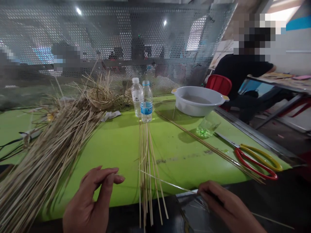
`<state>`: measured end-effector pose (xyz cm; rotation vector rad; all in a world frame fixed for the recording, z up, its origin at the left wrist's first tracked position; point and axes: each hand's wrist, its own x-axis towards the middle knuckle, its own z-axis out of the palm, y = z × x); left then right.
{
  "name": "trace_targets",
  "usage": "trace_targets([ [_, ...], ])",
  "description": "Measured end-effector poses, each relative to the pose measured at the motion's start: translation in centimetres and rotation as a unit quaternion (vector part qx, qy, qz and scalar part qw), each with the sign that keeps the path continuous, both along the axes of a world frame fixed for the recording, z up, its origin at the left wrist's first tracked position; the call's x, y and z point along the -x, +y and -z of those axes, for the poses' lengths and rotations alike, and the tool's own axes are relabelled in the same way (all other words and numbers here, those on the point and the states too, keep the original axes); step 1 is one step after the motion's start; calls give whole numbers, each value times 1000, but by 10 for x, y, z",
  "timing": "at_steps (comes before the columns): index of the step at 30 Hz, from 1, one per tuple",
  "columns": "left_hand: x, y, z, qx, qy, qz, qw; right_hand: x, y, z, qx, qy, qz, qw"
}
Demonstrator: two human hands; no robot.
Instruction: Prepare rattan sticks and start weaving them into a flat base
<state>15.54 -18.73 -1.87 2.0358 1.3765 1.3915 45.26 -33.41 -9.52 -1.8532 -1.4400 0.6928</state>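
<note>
My left hand [91,200] hovers over the near edge of the green table [121,152], fingers stretched out and loosely together, holding nothing. It lies between a big heap of straw stalks [46,155] on the left and a small bundle of thin sticks [147,161] in the middle. My right hand [223,207] is closed in a pinch on one thin stick [167,183], which slants up and left toward the small bundle. Below this hand lies a dark shiny sheet [194,213].
Two water bottles [143,100] stand at mid table. A white basin [198,100], a clear glass [206,126], long thin rods [206,147] and red-and-yellow scissors [257,158] lie to the right. A perforated metal screen [121,48] backs the table. A person in black [245,74] sits at the far right.
</note>
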Motion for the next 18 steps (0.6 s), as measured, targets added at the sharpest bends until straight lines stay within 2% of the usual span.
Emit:
trace_targets([
  [4, -10, -5, -5, 0, -32, -17, 999, -3, -2, -2, -4, 3, 4, 1000],
  [9, -13, -7, -5, -22, -42, -5, 999, -4, -2, -7, -11, -11, 3, 1000],
  [11, -9, -5, -3, -40, -13, 45, 998, -3, 0, -8, -13, -15, 1, 1000],
  [13, -5, -4, 0, -70, 42, 133, 988, -1, 2, -8, -13, -15, -3, 1000],
  [16, -8, -4, 6, -113, 118, 249, 955, 6, 6, -10, -12, -23, -13, 1000],
  [18, -13, -7, 10, -139, 144, 290, 936, 13, 10, -13, -10, -32, -25, 999],
])
